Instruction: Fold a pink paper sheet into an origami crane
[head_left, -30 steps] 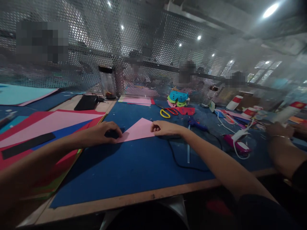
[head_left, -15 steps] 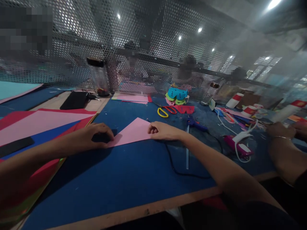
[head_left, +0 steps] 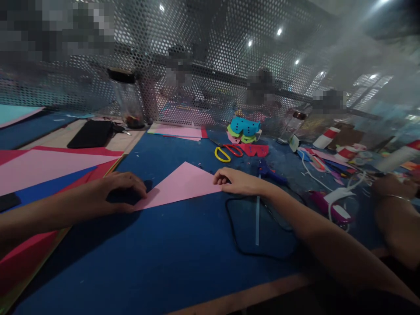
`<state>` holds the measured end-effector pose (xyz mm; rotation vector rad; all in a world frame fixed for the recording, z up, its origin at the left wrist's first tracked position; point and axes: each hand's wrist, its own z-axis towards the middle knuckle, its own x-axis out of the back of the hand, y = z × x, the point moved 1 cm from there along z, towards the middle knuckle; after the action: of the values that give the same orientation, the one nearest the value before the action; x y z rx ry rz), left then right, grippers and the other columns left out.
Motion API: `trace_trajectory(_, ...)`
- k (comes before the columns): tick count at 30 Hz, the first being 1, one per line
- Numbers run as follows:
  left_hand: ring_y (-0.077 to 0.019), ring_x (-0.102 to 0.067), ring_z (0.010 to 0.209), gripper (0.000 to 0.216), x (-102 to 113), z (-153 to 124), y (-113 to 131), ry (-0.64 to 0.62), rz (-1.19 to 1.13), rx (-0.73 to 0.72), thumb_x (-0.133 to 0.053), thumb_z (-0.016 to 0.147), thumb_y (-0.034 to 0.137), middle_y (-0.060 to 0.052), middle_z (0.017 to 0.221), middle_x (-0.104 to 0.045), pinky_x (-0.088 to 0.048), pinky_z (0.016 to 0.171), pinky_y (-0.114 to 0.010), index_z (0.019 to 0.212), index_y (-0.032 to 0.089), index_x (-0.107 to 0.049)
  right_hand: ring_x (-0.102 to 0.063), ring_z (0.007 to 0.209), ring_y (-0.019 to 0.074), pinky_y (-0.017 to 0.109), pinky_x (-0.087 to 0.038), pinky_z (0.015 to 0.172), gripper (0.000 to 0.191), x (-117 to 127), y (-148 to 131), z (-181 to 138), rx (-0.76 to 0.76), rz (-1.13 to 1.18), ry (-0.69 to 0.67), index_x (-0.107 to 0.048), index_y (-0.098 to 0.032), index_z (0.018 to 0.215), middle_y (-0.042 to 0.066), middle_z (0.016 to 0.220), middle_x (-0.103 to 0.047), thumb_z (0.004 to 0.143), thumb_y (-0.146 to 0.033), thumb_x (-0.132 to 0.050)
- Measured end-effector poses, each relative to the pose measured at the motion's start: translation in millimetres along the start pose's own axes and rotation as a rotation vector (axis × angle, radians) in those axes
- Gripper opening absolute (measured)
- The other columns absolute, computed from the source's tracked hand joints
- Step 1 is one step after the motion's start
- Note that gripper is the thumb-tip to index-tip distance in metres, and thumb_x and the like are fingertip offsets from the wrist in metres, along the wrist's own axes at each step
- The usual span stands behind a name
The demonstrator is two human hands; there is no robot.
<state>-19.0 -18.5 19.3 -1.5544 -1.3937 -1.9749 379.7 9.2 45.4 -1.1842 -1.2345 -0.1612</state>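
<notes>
A pink sheet of paper [head_left: 183,186], folded into a triangle with its peak pointing away from me, lies on the blue tabletop. My left hand [head_left: 123,192] grips its left corner between curved fingers and thumb. At the right corner, the curled fingers of my right hand [head_left: 234,180] hold the paper and hide its tip. Just beyond the paper lie scissors [head_left: 223,154] with one yellow and one red handle. A blue glue gun [head_left: 271,172] with a long clear glue stick [head_left: 257,223] is beside my right wrist.
Large coloured sheets [head_left: 59,168] lie at left under my forearm, near a black phone [head_left: 91,133] and a glass jar [head_left: 126,98]. Cut paper masks [head_left: 244,127] are stacked at the back. A magenta glue gun [head_left: 331,208] and another person's arm [head_left: 397,214] are at right.
My hands have moved farther apart along the paper's near edge, the left one leftward and the right one rightward. More of the pink triangle shows between them. The view has shifted slightly.
</notes>
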Motion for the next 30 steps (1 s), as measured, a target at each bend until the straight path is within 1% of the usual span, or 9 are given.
trace_trajectory(3,-0.0259,-0.061,0.119,0.028,1,-2,2,0.017,-0.040,0.012,-0.073,0.082,0.044,-0.002,0.123,-0.072,-0.046,0.105,-0.037,0.107,0.034,-0.077,-0.062,0.097,0.0180,0.031,-0.049,0.090,0.034,3,6,-5,0.022,-0.042,0.022,-0.065,-0.016,0.108,0.008,0.110,-0.067,0.079,-0.003,-0.056)
trace_trajectory(5,-0.0258,-0.061,0.118,0.026,2,-5,4,0.086,-0.072,0.023,-0.073,0.081,0.043,-0.001,0.122,-0.073,-0.046,0.104,-0.037,0.105,0.035,-0.079,-0.061,0.099,0.0181,0.031,-0.049,0.092,0.036,6,10,-9,0.024,-0.043,0.042,-0.066,-0.016,0.108,0.008,0.111,-0.067,0.078,-0.001,-0.054)
trace_trajectory(11,-0.0290,-0.062,0.117,0.026,-4,-11,-4,0.123,-0.130,0.068,-0.076,0.076,0.045,0.001,0.120,-0.074,-0.045,0.105,-0.044,0.101,0.042,-0.079,-0.062,0.109,0.0177,0.035,-0.048,0.101,0.047,16,11,-20,0.007,0.082,0.026,-0.065,-0.018,0.114,0.007,0.118,-0.067,0.078,0.006,-0.045)
trace_trajectory(14,-0.0307,-0.061,0.118,0.027,-8,-14,-14,0.149,-0.122,0.083,-0.075,0.077,0.048,0.004,0.122,-0.073,-0.044,0.107,-0.050,0.103,0.046,-0.078,-0.063,0.109,0.0186,0.036,-0.048,0.101,0.036,20,10,-22,-0.007,0.110,0.034,-0.066,-0.019,0.112,0.007,0.117,-0.067,0.085,-0.001,-0.050)
trace_trajectory(17,-0.0307,-0.060,0.119,0.027,-8,-14,-16,0.147,-0.113,0.070,-0.074,0.078,0.044,0.004,0.122,-0.074,-0.044,0.107,-0.050,0.104,0.045,-0.078,-0.062,0.109,0.0199,0.035,-0.048,0.101,0.022,18,10,-22,0.021,0.064,0.043,-0.068,-0.020,0.111,0.007,0.116,-0.065,0.090,-0.017,-0.063)
trace_trajectory(22,-0.0268,-0.061,0.118,0.029,-1,-11,2,0.099,-0.133,0.020,-0.073,0.079,0.038,0.001,0.122,-0.073,-0.045,0.105,-0.038,0.108,0.039,-0.079,-0.061,0.107,0.0202,0.034,-0.047,0.099,0.016,11,10,-23,0.044,-0.028,0.075,-0.070,-0.020,0.102,0.007,0.114,-0.060,0.088,-0.024,-0.072)
trace_trajectory(26,-0.0249,-0.063,0.116,0.032,4,-12,23,0.115,-0.084,0.007,-0.064,0.091,0.051,-0.004,0.124,-0.072,-0.046,0.103,-0.035,0.110,0.030,-0.078,-0.061,0.100,0.0197,0.034,-0.048,0.095,0.010,9,7,-21,0.060,-0.101,0.085,-0.071,-0.018,0.097,0.007,0.109,-0.060,0.088,-0.023,-0.071)
trace_trajectory(28,-0.0230,-0.064,0.113,0.042,6,-13,33,0.143,-0.075,-0.023,-0.056,0.095,0.061,-0.004,0.122,-0.073,-0.046,0.103,-0.035,0.110,0.027,-0.076,-0.061,0.099,0.0200,0.034,-0.048,0.093,0.010,10,7,-19,0.066,-0.133,0.087,-0.072,-0.017,0.096,0.007,0.107,-0.061,0.087,-0.023,-0.072)
trace_trajectory(30,-0.0221,-0.064,0.113,0.044,8,-11,42,0.158,-0.054,-0.016,-0.055,0.095,0.061,-0.004,0.124,-0.072,-0.046,0.103,-0.035,0.113,0.025,-0.074,-0.061,0.097,0.0200,0.033,-0.049,0.091,0.010,9,7,-18,0.072,-0.152,0.093,-0.073,-0.016,0.093,0.007,0.105,-0.062,0.086,-0.023,-0.073)
